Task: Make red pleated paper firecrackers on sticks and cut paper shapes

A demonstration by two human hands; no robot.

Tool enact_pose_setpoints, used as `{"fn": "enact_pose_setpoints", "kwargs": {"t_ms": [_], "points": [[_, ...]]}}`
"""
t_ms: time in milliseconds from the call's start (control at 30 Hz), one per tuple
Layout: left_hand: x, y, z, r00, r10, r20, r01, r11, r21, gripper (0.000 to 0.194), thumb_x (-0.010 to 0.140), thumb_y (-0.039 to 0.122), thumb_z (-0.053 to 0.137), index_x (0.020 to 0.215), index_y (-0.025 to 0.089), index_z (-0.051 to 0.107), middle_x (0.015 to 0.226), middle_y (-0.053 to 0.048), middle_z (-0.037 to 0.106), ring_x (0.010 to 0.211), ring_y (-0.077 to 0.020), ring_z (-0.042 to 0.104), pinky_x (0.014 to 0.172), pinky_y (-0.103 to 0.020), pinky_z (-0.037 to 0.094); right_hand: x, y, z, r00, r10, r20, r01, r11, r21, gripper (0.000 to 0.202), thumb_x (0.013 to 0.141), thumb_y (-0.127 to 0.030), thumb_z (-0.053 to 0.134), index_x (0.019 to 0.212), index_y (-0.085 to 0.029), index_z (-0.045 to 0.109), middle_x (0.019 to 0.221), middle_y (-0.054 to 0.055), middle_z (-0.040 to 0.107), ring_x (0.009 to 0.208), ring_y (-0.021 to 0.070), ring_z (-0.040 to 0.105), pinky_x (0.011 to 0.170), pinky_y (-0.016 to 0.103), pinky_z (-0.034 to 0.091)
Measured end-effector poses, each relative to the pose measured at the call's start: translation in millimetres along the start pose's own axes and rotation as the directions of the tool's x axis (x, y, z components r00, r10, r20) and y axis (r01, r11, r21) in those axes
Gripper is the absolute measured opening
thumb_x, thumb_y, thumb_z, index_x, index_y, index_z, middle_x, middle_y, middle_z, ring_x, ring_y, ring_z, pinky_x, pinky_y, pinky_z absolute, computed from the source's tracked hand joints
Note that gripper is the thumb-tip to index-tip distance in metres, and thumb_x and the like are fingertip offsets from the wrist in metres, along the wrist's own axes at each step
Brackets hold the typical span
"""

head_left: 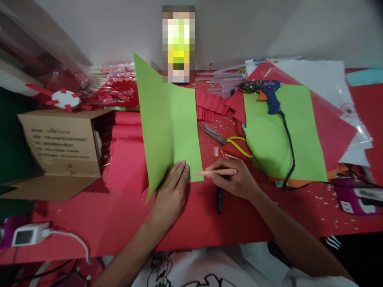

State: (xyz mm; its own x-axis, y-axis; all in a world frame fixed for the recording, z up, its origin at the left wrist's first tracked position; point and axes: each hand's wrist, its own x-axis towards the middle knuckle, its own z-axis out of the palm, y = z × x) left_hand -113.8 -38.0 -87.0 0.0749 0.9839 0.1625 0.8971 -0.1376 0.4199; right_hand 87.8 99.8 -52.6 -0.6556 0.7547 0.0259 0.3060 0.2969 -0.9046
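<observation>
Item 1: green sheet [185,119], on the red table [119,227] in front of the person, creased, its right half lying flat and its left half standing up at a slant. I judge it light and fairly stiff, card rather than thin paper (from my distant post I cannot feel it), dry enough not to slip much, but quick to crease or dent. I would take it by the outer edge of the standing half, or press it flat near the crease; a pinch mid-panel would likely mark it.

Item 2: left hand [175,181], fingers extended and gripping nothing, laid on the sheet's lower part beside the crease.

Item 3: right hand [236,179], fingers closed around a pencil [221,172], its tip at the flat half's lower right; contact with the surface I cannot tell.

Item 4: scissors [224,140], yellow-handled, just right of the sheet.

Item 5: blue glue gun [271,93], resting on another green sheet [305,135], well apart.
</observation>
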Motion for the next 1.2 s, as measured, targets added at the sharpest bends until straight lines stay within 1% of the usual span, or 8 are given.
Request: {"fn": "enact_pose_setpoints", "kwargs": {"t_ms": [100, 267, 433, 633, 800, 900, 1000, 1200], "points": [[-0.5, -0.1, 1.1, 1.000, -0.008, -0.003, 0.008, 1.000, -0.013, 0.059, 0.107, 0.014, 0.048, 0.166, 0.015, 0.040, 0.164, -0.015, 0.053, 0.155, -0.0287, 0.048, 0.125, -0.045, 0.050, 2.6, -1.3, -2.0, 0.997, -0.012, -0.079, 0.010, 1.000, -0.026, 0.007, 0.091, -0.026, 0.073, 0.090, -0.020, 0.075, 0.077, 0.002, 0.076, 0.064, 0.0140, 0.068, 0.059, 0.023, 0.049], [-0.9, -0.4, 1.8, 1.000, -0.004, -0.002, 0.004, 1.000, -0.006, 0.058, 0.107, 0.013, 0.049, 0.164, 0.013, 0.043, 0.163, -0.016, 0.054, 0.154, -0.0290, 0.049, 0.125, -0.045, 0.050, 4.1, -1.8, -2.1, 0.999, -0.030, -0.037, 0.027, 0.997, -0.074, 0.006, 0.090, -0.025, 0.070, 0.088, -0.020, 0.074, 0.073, 0.002, 0.074, 0.057, 0.0121, 0.061, 0.055, 0.023, 0.045], [-1.7, -1.0, 2.0, 1.000, -0.012, 0.005, 0.012, 1.000, -0.020, 0.059, 0.107, 0.013, 0.049, 0.165, 0.014, 0.042, 0.164, -0.015, 0.053, 0.155, -0.0281, 0.047, 0.126, -0.045, 0.048, 3.7, 0.3, 0.0, 0.999, -0.039, -0.016, 0.038, 0.996, -0.075, 0.005, 0.089, -0.023, 0.069, 0.087, -0.020, 0.073, 0.076, 0.002, 0.076, 0.061, 0.0131, 0.063, 0.056, 0.023, 0.046], [0.4, 0.4, -0.8, 1.000, 0.001, 0.003, -0.001, 1.000, 0.020, 0.053, 0.107, 0.013, 0.049, 0.160, 0.010, 0.048, 0.162, -0.017, 0.055, 0.154, -0.0287, 0.050, 0.125, -0.044, 0.050, 4.1, 1.2, 0.4, 0.999, -0.035, -0.008, 0.034, 0.995, -0.090, 0.006, 0.091, -0.023, 0.068, 0.089, -0.020, 0.074, 0.077, 0.002, 0.076, 0.062, 0.0134, 0.064, 0.057, 0.023, 0.045], [0.7, 0.6, -0.9, 1.000, 0.000, 0.008, 0.000, 1.000, 0.028, 0.053, 0.106, 0.012, 0.050, 0.159, 0.010, 0.049, 0.162, -0.017, 0.055, 0.153, -0.0291, 0.051, 0.125, -0.044, 0.050, 4.1, 0.4, -0.1, 0.999, -0.044, 0.032, 0.046, 0.996, -0.078, 0.006, 0.089, -0.020, 0.068, 0.088, -0.019, 0.074, 0.071, 0.000, 0.073, 0.059, 0.0122, 0.061, 0.058, 0.023, 0.045], [-0.1, 0.0, 0.0, 1.000, -0.006, 0.011, 0.006, 1.000, 0.017, 0.054, 0.106, 0.012, 0.050, 0.160, 0.011, 0.048, 0.162, -0.017, 0.055, 0.154, -0.0287, 0.050, 0.125, -0.044, 0.049, 4.6, 0.3, 0.5, 0.999, -0.029, 0.021, 0.030, 0.996, -0.080, 0.006, 0.090, -0.021, 0.068, 0.088, -0.020, 0.073, 0.068, -0.001, 0.070, 0.057, 0.0115, 0.058, 0.057, 0.022, 0.045], [-0.2, -0.4, -0.1, 1.000, -0.012, 0.014, 0.012, 1.000, 0.004, 0.057, 0.106, 0.012, 0.049, 0.163, 0.012, 0.045, 0.163, -0.017, 0.054, 0.155, -0.0282, 0.048, 0.126, -0.044, 0.048, 4.9, 0.2, 1.0, 1.000, -0.026, 0.001, 0.026, 0.995, -0.094, 0.007, 0.091, -0.023, 0.068, 0.090, -0.019, 0.074, 0.070, -0.001, 0.071, 0.057, 0.0115, 0.057, 0.056, 0.022, 0.044], [0.9, -0.2, -1.5, 1.000, 0.000, 0.014, 0.000, 1.000, 0.004, 0.056, 0.107, 0.014, 0.050, 0.163, 0.012, 0.044, 0.162, -0.017, 0.055, 0.153, -0.0293, 0.051, 0.124, -0.044, 0.050, 4.5, -0.6, 0.5, 0.999, -0.027, 0.017, 0.029, 0.996, -0.085, 0.007, 0.089, -0.021, 0.067, 0.086, -0.020, 0.072, 0.069, -0.001, 0.071, 0.058, 0.0126, 0.059, 0.058, 0.024, 0.046]]}}
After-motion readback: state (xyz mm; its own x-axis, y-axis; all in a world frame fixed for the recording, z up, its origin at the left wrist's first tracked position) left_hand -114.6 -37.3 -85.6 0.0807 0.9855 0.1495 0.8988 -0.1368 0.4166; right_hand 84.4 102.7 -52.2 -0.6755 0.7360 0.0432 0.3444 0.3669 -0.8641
